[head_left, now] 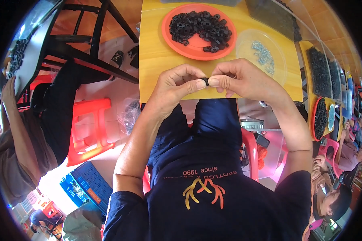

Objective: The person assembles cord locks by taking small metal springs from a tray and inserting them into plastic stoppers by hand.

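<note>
Between my two hands, near the front edge of the yellow table (151, 48), is a small black plastic part (206, 81). My left hand (180, 83) pinches it with thumb and forefinger. From the other side my right hand (239, 78) grips it, thumb and finger pressed together at its edge. The fingers cover most of the part. Just beyond them a red-orange round plate (197, 51) holds a heap of similar black parts (199, 26). To its right, a clear shallow dish (278, 50) carries many small silvery pieces (263, 55).
A clear bin (275, 16) of dark parts stands at the table's back right. Co-workers sit to the left and right, with more bins and another red plate (319, 118) at right. A red stool (90, 128) and a blue crate (86, 186) are at lower left.
</note>
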A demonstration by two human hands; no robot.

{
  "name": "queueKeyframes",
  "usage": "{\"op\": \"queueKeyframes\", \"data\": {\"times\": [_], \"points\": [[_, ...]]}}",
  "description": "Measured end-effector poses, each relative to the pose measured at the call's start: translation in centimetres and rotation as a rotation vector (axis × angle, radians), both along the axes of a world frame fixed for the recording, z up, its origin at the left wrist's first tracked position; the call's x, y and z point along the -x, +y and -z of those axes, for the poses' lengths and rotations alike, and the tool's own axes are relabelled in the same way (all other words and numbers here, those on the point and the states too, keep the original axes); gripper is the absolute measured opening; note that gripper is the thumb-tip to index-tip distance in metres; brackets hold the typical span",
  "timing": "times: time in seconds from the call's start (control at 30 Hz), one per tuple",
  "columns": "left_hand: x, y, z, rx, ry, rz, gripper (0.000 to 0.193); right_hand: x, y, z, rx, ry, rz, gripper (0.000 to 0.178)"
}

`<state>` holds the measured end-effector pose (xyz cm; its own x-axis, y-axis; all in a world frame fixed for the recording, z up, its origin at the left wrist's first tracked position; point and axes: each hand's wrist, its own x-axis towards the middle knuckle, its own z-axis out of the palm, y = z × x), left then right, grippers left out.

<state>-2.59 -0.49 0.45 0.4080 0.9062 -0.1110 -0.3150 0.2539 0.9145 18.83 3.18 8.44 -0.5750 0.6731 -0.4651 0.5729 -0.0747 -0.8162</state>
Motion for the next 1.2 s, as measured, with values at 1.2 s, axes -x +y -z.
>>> {"op": "queueKeyframes", "data": {"times": [1.2], "points": [[-0.5, 1.3, 3.4, -0.507, 0.564, -0.273, 0.029, -1.0, 14.8, -6.0, 0.010, 0.615, 0.319, 0.017]]}}
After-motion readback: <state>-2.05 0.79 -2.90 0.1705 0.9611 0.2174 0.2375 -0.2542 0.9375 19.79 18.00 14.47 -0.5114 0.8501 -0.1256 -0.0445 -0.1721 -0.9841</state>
